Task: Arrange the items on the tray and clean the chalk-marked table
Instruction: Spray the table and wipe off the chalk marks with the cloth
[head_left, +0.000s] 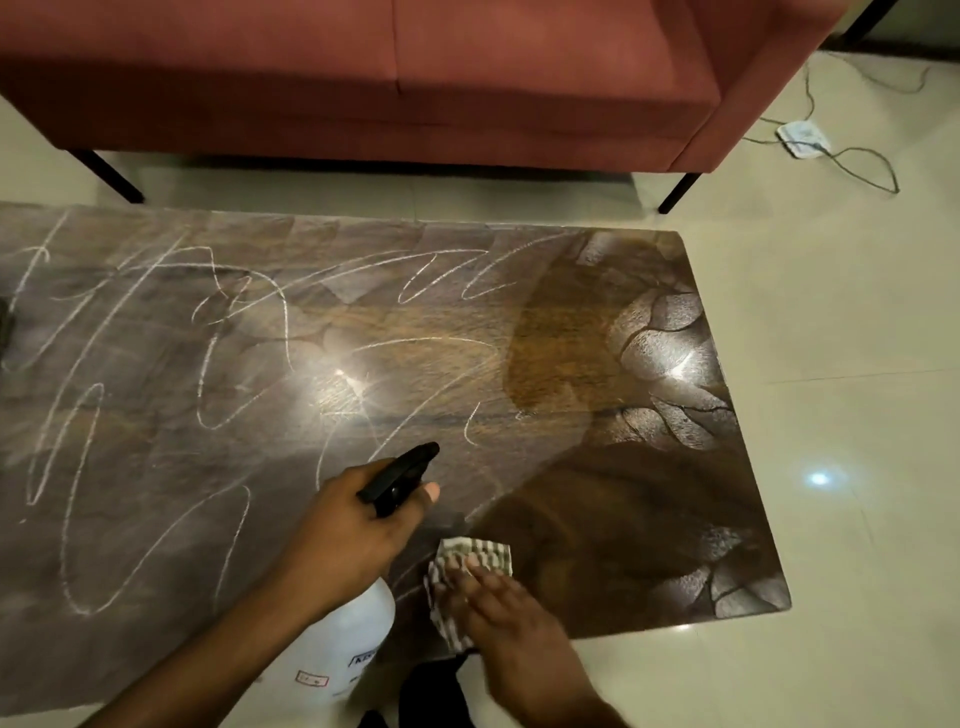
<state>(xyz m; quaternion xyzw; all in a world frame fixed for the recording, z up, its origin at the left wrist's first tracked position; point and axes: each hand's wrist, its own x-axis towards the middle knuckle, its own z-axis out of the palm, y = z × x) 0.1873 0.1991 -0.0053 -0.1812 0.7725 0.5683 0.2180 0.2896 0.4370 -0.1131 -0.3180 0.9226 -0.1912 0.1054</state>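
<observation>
Striped cloth (470, 561), soft and limp, lies near the counter's (156, 467) front edge under the right grip (514, 629), fingers seemingly flat, while the left grip (353, 525) clasps the neck of the rigid spray bottle (358, 621).

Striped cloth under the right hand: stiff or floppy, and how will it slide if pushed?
Probably floppy: the striped cloth is crumpled under the right hand, so it would likely bunch if pushed from one edge. It looks thin, so probably light. The table is glossy, so it should slide easily when pressed flat.
</observation>
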